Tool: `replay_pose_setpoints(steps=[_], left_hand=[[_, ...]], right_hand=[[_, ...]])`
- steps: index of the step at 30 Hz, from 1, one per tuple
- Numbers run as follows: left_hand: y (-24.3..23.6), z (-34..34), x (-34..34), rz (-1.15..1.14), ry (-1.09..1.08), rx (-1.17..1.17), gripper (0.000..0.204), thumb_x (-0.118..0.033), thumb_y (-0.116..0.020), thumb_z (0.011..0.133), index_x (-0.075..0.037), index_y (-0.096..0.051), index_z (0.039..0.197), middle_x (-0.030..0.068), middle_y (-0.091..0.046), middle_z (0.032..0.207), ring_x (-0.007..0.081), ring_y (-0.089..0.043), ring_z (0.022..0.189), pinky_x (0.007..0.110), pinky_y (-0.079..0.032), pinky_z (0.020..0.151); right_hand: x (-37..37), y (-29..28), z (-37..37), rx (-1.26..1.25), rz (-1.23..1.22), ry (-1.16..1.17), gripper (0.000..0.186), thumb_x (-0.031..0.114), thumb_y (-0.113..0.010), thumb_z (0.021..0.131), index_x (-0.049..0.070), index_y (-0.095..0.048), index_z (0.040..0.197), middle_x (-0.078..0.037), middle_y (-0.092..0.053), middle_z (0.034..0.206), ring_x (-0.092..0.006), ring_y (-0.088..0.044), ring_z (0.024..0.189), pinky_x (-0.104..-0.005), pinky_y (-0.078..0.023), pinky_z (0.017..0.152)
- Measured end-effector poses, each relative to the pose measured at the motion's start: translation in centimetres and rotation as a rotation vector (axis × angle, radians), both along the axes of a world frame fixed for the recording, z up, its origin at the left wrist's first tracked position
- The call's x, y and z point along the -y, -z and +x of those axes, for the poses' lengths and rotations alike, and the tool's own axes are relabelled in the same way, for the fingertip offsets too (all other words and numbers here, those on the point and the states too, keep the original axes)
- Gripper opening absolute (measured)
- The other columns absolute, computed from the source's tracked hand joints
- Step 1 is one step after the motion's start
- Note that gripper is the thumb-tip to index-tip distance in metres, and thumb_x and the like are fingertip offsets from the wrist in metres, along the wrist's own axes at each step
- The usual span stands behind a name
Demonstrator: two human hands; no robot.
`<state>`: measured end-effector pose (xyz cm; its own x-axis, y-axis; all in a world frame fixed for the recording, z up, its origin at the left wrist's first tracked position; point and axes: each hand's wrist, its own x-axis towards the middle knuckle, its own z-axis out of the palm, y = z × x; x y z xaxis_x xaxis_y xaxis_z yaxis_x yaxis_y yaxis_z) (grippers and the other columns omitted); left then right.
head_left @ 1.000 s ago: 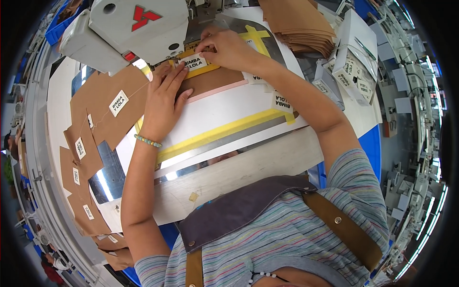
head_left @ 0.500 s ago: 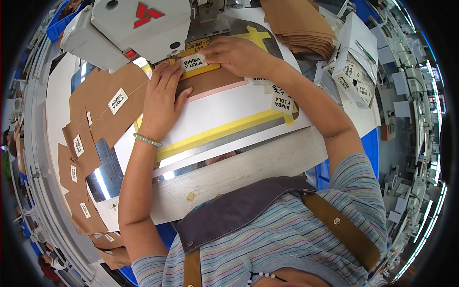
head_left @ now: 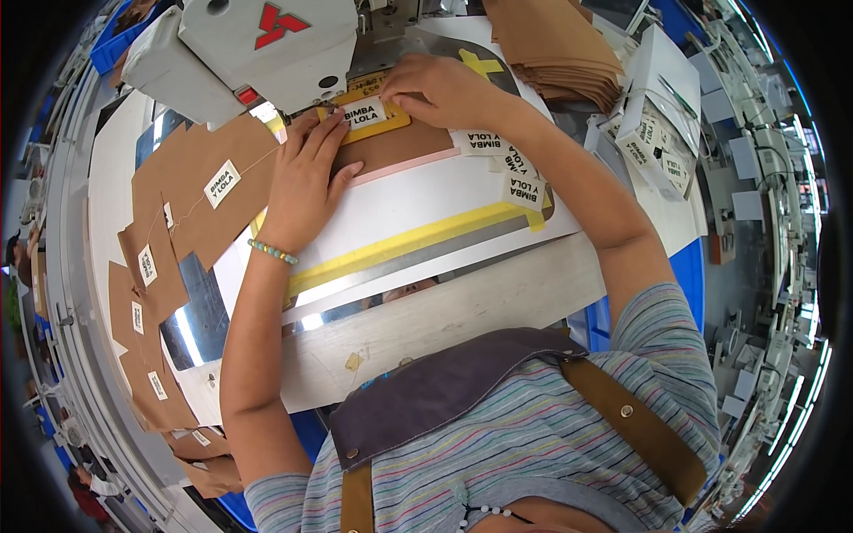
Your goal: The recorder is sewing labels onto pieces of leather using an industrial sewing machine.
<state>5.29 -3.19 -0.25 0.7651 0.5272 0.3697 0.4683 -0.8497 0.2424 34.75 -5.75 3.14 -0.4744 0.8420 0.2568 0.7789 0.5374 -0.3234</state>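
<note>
Under the sewing machine head (head_left: 267, 44), a yellow template frame (head_left: 380, 131) surrounds a white printed label (head_left: 366, 115). Both lie on a brown sheet piece (head_left: 409, 147) with a pinkish front edge. My left hand (head_left: 306, 164) rests flat with fingers stretched, its tips at the frame's left end. At the frame's right end, my right hand (head_left: 440, 93) has its fingers bent and drawn together; anything between them is hidden. Several loose white labels (head_left: 522, 188) lie on the white work plate, below my right forearm.
Brown pieces with sewn-on labels (head_left: 222, 184), joined by thread, trail down the left side. A stack of brown pieces (head_left: 560, 53) stands at the far right, beside a white box (head_left: 656, 115) of labels. Yellow tape (head_left: 400, 240) borders the plate's near edge.
My right hand has drawn back from the label to the frame's right end, its fingers curling, uncovering more of the label. My left hand has barely shifted.
</note>
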Motion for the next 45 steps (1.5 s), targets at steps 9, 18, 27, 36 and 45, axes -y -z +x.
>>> replay_pose_setpoints(steps=[9,18,27,36,45], left_hand=[[-0.2,-0.9,-0.3,-0.071,-0.024,0.152,0.048,-0.019,-0.075,0.097,0.003,-0.064,0.138,0.0171,-0.061,0.15,0.039,-0.058,0.136,0.048,-0.049,0.112],[-0.4,-1.4,-0.1,0.076,-0.094,-0.037,0.047,-0.016,-0.072,0.1,0.008,-0.063,0.14,0.0191,-0.06,0.155,0.0401,-0.057,0.14,0.047,-0.049,0.117],[-1.8,-1.9,-0.1,0.046,-0.054,-0.134,0.05,-0.018,-0.071,0.101,0.008,-0.061,0.143,0.0184,-0.058,0.157,0.0389,-0.056,0.142,0.046,-0.05,0.116],[-2.0,-2.1,0.3,0.018,-0.045,-0.147,0.052,-0.022,-0.073,0.099,0.006,-0.063,0.142,0.0189,-0.059,0.156,0.0391,-0.054,0.143,0.048,-0.048,0.116],[-3.2,-3.1,0.8,0.008,-0.065,-0.111,0.05,-0.022,-0.075,0.098,0.003,-0.065,0.14,0.0183,-0.06,0.154,0.0398,-0.055,0.141,0.049,-0.05,0.114]], right_hand=[[0.5,3.1,-2.0,0.081,0.232,-0.116,0.036,0.004,-0.061,0.098,0.008,-0.076,0.13,-0.004,-0.07,0.142,-0.0276,-0.064,0.131,-0.0399,-0.056,0.109],[0.4,3.2,-2.3,0.119,0.229,-0.13,0.044,0.001,-0.062,0.096,0.011,-0.072,0.138,-0.002,-0.067,0.147,-0.0264,-0.06,0.136,-0.039,-0.055,0.111],[0.1,3.3,-2.4,0.113,0.184,-0.106,0.046,-0.003,-0.059,0.096,0.013,-0.074,0.136,0.0,-0.065,0.151,-0.0269,-0.058,0.139,-0.0387,-0.055,0.112],[0.4,2.1,-2.7,0.092,0.045,-0.063,0.047,-0.003,-0.052,0.098,0.013,-0.076,0.135,-0.002,-0.065,0.151,-0.0272,-0.056,0.142,-0.0396,-0.051,0.116],[-0.7,3.2,-2.7,-0.013,0.051,-0.057,0.049,-0.005,-0.052,0.094,0.013,-0.078,0.132,-0.004,-0.068,0.147,-0.0283,-0.056,0.141,-0.0406,-0.049,0.118]])
